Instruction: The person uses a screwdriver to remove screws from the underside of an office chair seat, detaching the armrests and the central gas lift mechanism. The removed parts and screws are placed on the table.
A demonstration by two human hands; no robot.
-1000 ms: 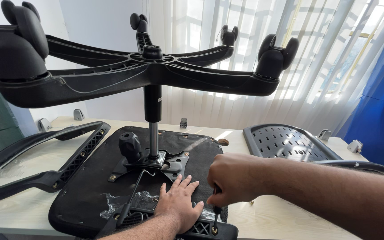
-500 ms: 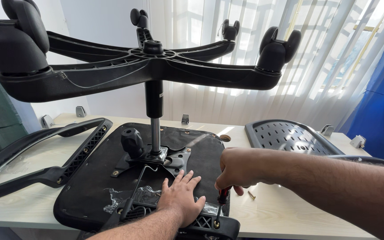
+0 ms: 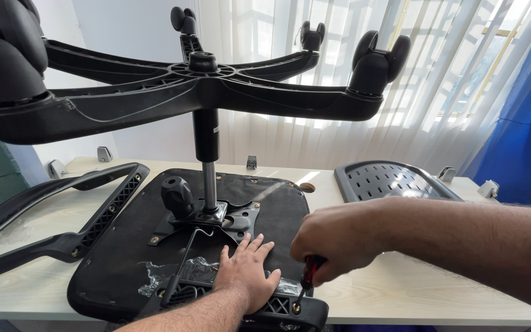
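1. Screwdriver (image 3: 305, 280), red-and-black handled, stood nearly upright in the right hand (image 3: 333, 240), its tip set on a screw in the black armrest bracket (image 3: 278, 305) at the near edge of the upturned seat.
2. Fingers of the right hand were curled tight round the handle, so most of the handle was hidden and only its lower part and the shaft showed.
3. The left hand (image 3: 247, 276) lay flat, fingers spread and holding nothing, pressing on the bracket and the clear plastic wrap (image 3: 182, 273) over the seat underside (image 3: 118, 258).
4. The seat rested face down on the pale wooden worktop (image 3: 388, 289), with the tilt mechanism (image 3: 216, 218) bolted at its middle and a black knob (image 3: 176, 195) beside the gas lift column (image 3: 207, 154).
5. Above it, the five-armed wheeled base (image 3: 204, 92) stood in the air, castors up.
6. The other armrest (image 3: 81, 215) was already fixed along the seat's far-left edge, and a perforated backrest (image 3: 394, 183) lay apart on the right of the worktop.
7. Judging from this, the step in hand was driving or loosening a screw in the near armrest bracket; which way it turned could not be told.
8. The next move seemed to call for steady downward pressure, the shaft kept in line with the screw head, and the left palm holding the bracket from shifting.
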